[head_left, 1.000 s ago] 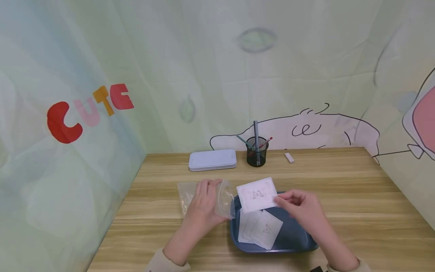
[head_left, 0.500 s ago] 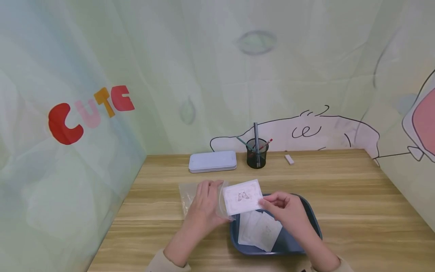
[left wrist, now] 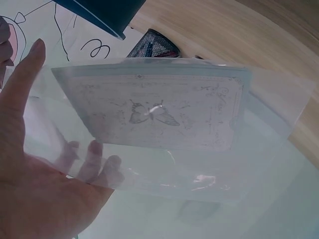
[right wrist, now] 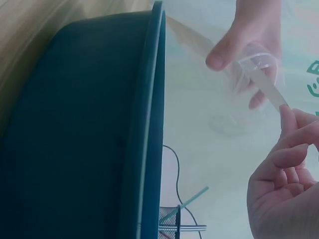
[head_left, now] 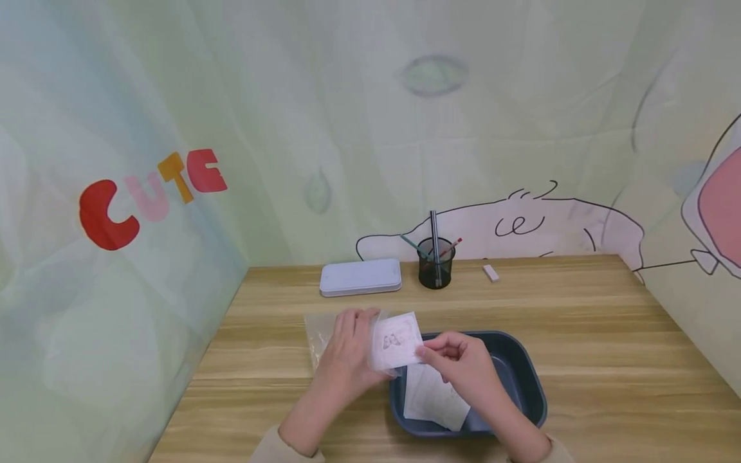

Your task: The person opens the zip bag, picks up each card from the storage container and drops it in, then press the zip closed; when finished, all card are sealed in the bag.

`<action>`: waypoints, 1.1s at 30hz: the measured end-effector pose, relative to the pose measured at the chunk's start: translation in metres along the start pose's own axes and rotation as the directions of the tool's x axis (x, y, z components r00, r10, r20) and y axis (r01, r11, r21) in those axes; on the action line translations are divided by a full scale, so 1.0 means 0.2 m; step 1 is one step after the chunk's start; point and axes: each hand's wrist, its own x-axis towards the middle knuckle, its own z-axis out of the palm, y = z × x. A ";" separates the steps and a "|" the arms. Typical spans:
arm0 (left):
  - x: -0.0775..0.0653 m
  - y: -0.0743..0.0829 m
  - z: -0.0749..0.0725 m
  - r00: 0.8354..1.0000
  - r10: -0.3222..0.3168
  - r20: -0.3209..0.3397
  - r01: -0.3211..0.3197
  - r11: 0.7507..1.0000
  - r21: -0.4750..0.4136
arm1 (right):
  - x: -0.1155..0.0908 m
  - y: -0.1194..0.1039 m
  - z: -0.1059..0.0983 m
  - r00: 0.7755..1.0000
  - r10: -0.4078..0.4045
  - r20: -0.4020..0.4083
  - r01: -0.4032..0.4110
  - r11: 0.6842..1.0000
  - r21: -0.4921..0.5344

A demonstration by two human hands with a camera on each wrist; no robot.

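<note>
My left hand (head_left: 341, 354) holds a clear plastic bag (head_left: 318, 334) by its mouth, which faces right. Between thumb and fingers, my right hand (head_left: 466, 366) pinches the right edge of a white card (head_left: 396, 341) printed with a butterfly. The card's left part is in the bag's mouth. Through the film in the left wrist view, the butterfly card (left wrist: 154, 114) shows near the fingertips. Below the right hand, several white cards (head_left: 434, 399) lie overlapping in the left half of a dark blue tray (head_left: 521, 379); the hand and forearm hide part of them.
Along the back of the wooden table (head_left: 608, 334) are a pale flat case (head_left: 360, 278), a black mesh cup (head_left: 435, 270) of pencils, and a small white eraser (head_left: 491, 273). A printed curtain (head_left: 278, 128) rises behind the table and at both sides.
My right hand has moved left with the card, from over the tray into the bag's mouth. The left hand and bag have stayed nearly in place.
</note>
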 end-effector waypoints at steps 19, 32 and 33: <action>0.00 0.01 0.00 1.000 0.029 -0.002 -0.029 1.000 0.006 | -0.02 -0.03 0.11 0.994 -0.076 0.082 0.074 0.997 0.024; 0.00 0.01 0.01 0.995 0.080 -0.053 -0.080 0.997 0.005 | 0.01 0.03 0.15 0.978 -0.187 0.093 0.193 0.979 -0.059; 0.00 0.01 0.02 0.995 0.081 -0.052 -0.080 0.997 0.008 | 0.00 0.03 0.15 0.978 -0.188 0.093 0.194 0.979 -0.059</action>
